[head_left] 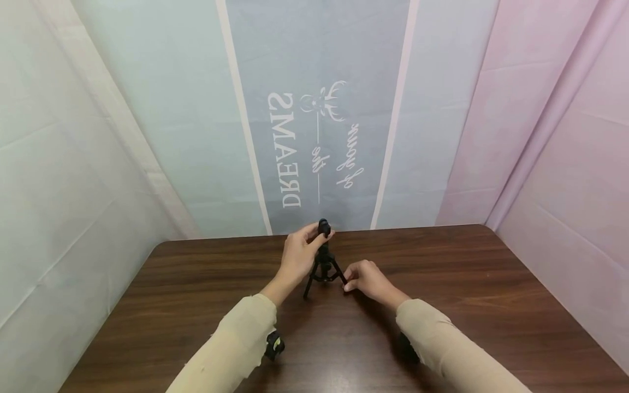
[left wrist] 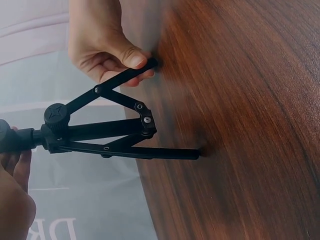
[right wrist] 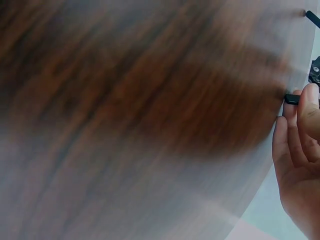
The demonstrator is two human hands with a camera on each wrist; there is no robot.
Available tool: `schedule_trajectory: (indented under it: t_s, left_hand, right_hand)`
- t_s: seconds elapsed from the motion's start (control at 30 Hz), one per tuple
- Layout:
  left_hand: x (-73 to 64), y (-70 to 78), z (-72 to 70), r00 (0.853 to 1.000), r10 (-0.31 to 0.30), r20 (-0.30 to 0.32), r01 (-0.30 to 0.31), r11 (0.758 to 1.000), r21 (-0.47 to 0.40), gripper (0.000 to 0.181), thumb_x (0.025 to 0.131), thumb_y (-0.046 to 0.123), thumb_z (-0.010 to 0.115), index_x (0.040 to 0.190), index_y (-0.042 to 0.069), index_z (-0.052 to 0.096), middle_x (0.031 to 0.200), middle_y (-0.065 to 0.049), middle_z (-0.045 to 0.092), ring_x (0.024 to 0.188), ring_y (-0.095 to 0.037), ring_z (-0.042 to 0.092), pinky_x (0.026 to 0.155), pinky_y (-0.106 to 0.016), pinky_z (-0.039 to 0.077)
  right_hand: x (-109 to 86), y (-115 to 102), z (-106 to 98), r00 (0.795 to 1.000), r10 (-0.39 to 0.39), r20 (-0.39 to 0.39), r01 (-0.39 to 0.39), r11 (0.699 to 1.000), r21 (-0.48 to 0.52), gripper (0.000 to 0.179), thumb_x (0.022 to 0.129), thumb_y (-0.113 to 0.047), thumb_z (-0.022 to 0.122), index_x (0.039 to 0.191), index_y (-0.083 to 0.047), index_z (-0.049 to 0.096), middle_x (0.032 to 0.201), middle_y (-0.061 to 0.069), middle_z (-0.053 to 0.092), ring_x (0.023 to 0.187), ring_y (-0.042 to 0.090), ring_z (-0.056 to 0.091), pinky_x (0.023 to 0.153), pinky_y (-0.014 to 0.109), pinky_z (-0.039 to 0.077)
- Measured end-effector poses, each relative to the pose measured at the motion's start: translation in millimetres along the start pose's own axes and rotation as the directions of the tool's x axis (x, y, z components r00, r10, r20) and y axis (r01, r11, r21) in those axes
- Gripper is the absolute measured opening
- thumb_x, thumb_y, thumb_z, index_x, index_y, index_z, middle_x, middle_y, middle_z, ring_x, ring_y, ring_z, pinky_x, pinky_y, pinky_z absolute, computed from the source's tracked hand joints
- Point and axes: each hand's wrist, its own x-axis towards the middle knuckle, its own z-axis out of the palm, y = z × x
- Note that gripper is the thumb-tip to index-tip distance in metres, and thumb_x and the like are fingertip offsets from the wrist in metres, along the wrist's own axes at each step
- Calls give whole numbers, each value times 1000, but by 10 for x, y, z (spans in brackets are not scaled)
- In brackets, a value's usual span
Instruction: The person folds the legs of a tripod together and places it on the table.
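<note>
A small black tripod stands upright on the table with its legs spread. My left hand grips its top, thumb and fingers around the black head. Low on the right side, my right hand pinches one leg near its foot between thumb and fingers. In the left wrist view the tripod shows its hinged braces and a round knob, with the right hand at the end of one leg. The right wrist view shows the right hand holding the leg's tip close to the tabletop.
The dark wood-grain table extends around both arms. Behind it hangs a pale fabric backdrop with white lettering, and fabric walls close off the sides. A black wrist device sits at the left sleeve.
</note>
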Motion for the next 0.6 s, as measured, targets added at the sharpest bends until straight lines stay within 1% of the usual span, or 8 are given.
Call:
schedule_trajectory:
  t_s: [0.13,0.3,0.4,0.47,0.53,0.6]
  left_hand:
    - [-8,-6,-14,1000,7,-5,-7,1000,4,24,99,30,62,121,24,71,111,7,73,106,-10,66,93,-38,53]
    - [-5,-13,-22,1000,5,-16,-5,1000,7,24,99,29,63,120,23,72,109,7,73,106,-9,66,93,-38,52]
    - [-4,-15,-24,1000,0,-25,0,1000,10,23,99,28,63,120,23,72,108,9,73,106,-8,65,89,-36,52]
    - [-6,-14,-26,1000,-1,-27,1,1000,10,23,99,27,63,121,22,72,109,9,73,104,-9,65,85,-36,52]
    - [-8,-14,-27,1000,-3,-28,3,1000,11,24,100,28,62,121,22,72,108,10,73,104,-9,65,85,-36,52]
    - [-9,-14,-28,1000,-2,-27,2,1000,3,24,100,30,62,121,23,72,109,10,73,105,-9,65,89,-36,53]
  right_hand:
    - [15,-25,15,1000,8,-6,-8,1000,4,9,79,-2,81,77,-6,73,72,-2,69,68,10,62,63,29,51]
    - [28,-43,39,1000,24,-19,-24,1000,6,10,79,-2,81,76,-8,73,71,-2,69,66,8,61,60,26,49]
    - [39,-42,51,999,34,-24,-34,999,8,11,78,-2,81,76,-7,73,71,-2,69,65,8,60,59,24,48]
    - [47,-43,55,999,31,-28,-31,999,8,10,78,-2,81,76,-7,73,71,-2,69,65,8,60,59,25,48]
    - [51,-52,53,999,25,-31,-25,1000,9,10,78,-2,81,76,-6,73,71,-1,69,65,9,60,59,26,48]
    - [52,-53,58,999,12,-35,-12,1000,8,10,78,-1,81,76,-6,72,71,-1,69,66,9,61,60,27,49]
